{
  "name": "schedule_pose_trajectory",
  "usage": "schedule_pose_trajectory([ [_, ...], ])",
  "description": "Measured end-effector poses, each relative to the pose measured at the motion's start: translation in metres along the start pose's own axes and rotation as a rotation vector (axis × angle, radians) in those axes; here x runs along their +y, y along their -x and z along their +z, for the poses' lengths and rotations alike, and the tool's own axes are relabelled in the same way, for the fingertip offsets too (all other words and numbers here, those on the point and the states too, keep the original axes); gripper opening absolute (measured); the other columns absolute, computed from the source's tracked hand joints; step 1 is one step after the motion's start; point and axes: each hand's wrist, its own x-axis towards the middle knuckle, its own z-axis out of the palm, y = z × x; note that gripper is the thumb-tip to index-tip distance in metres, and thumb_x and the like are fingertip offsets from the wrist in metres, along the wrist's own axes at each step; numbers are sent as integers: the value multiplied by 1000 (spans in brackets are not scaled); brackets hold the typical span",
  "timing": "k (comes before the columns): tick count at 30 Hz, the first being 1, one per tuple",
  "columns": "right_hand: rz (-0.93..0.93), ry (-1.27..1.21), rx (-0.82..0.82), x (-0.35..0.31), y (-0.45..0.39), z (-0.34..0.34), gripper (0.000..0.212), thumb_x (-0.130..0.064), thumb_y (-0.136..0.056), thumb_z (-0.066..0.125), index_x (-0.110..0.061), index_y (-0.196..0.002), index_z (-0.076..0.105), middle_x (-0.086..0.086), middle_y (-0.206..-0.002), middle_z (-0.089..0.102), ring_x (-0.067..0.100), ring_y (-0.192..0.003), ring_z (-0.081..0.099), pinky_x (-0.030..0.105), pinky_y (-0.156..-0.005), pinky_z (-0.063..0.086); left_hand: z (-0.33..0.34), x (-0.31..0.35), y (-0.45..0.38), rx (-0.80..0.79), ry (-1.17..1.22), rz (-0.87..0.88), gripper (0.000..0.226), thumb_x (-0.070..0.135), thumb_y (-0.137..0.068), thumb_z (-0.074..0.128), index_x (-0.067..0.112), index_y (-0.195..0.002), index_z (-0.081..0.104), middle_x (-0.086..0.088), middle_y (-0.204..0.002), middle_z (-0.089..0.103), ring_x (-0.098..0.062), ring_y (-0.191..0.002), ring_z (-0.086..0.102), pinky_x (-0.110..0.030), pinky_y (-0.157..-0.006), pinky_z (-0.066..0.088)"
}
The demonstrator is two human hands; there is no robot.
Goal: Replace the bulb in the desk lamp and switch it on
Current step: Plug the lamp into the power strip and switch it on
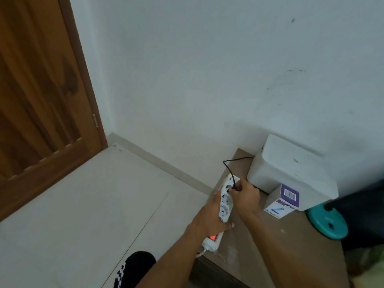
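Note:
A white power strip (224, 206) lies along the left edge of a low brown table (291, 256), its switch (212, 238) glowing orange-red. My left hand (209, 219) presses down on the strip's middle. My right hand (246, 194) pinches a black plug (230, 190) at a socket near the strip's far end. The plug's thin black cord (230, 169) loops up and runs back behind a white box. A teal lamp base (328, 223) sits at the table's right edge; the rest of the lamp is hidden. A purple-and-white bulb carton (282, 201) stands beside it.
A large white lidded box (291, 173) stands against the white wall at the table's back. A wooden door (41, 90) is at the left, with pale floor tiles (93, 204) in front of it. My knee in dark cloth (135, 269) shows at the bottom.

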Motion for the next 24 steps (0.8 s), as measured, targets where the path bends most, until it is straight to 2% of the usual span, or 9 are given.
schedule_pose_trajectory([
  [2, 1, 17, 4, 1, 3, 2, 6, -15, -81, 72, -14, -79, 66, 0, -73, 66, 16, -67, 62, 34, -60, 53, 1, 4, -2, 19, 12, 3, 121, 79, -60, 75, 29, -157, 23, -1, -150, 49, -21, -132, 53, -34, -113, 40],
  [5, 11, 20, 32, 1, 4, 4, 4, -19, -82, 72, -16, -84, 70, 1, -78, 68, 15, -70, 63, 32, -62, 52, 3, 6, -5, 77, 53, -58, 127, 98, -41, 64, 55, -149, 14, 4, -137, 49, -25, -135, 50, -32, -111, 35],
  [7, 27, 19, 19, 2, 2, 3, 6, -21, -82, 74, -17, -85, 71, 0, -80, 69, 15, -71, 63, 32, -63, 53, 0, 10, 0, 29, 20, -52, 119, 76, -60, 79, 37, -155, 19, 1, -141, 50, -25, -132, 53, -31, -109, 37],
  [8, 33, 25, 6, 2, 1, 3, 6, -22, -83, 74, -17, -85, 71, 0, -81, 69, 14, -71, 63, 31, -63, 52, -2, 8, 2, 16, -21, -37, 112, 62, -70, 82, 29, -157, 20, -1, -148, 49, -24, -131, 54, -33, -109, 39],
  [9, 35, 33, -1, 2, 0, 3, 6, -21, -83, 74, -17, -84, 70, 0, -81, 69, 13, -70, 62, 30, -61, 51, -2, 8, 2, 24, -45, -15, 110, 57, -72, 82, 27, -158, 19, -2, -151, 48, -24, -131, 54, -35, -110, 41],
  [13, 13, 90, 8, 2, 1, 7, 4, -19, -85, 71, -16, -87, 70, 0, -81, 68, 12, -65, 56, 20, -49, 35, -5, 14, 6, 43, -68, -5, 104, 53, -73, 81, 24, -156, 25, -5, -147, 52, -23, -126, 58, -38, -109, 44],
  [18, 11, 116, 64, 2, 4, 10, 1, -18, -84, 69, -19, -83, 69, 0, -76, 65, 15, -67, 57, 24, -48, 35, -8, 14, 7, 68, -131, 36, 106, 54, -73, 80, 28, -156, 21, -2, -143, 56, -22, -120, 62, -41, -104, 50],
  [20, 32, 115, 60, -2, 4, 10, 6, -14, -85, 65, -16, -80, 66, 2, -73, 62, 14, -64, 54, 23, -46, 33, -9, 17, 9, 76, -146, 31, 105, 50, -74, 81, 27, -157, 20, -3, -140, 58, -24, -118, 63, -40, -102, 51],
  [24, 30, 102, -8, -5, 6, -1, 7, -14, -89, 63, -14, -91, 69, 3, -81, 67, 8, -61, 53, 22, -46, 34, -6, 24, 11, 115, -162, 11, 93, 48, -78, 79, 23, -153, 30, -5, -138, 59, -24, -119, 62, -40, -105, 49],
])
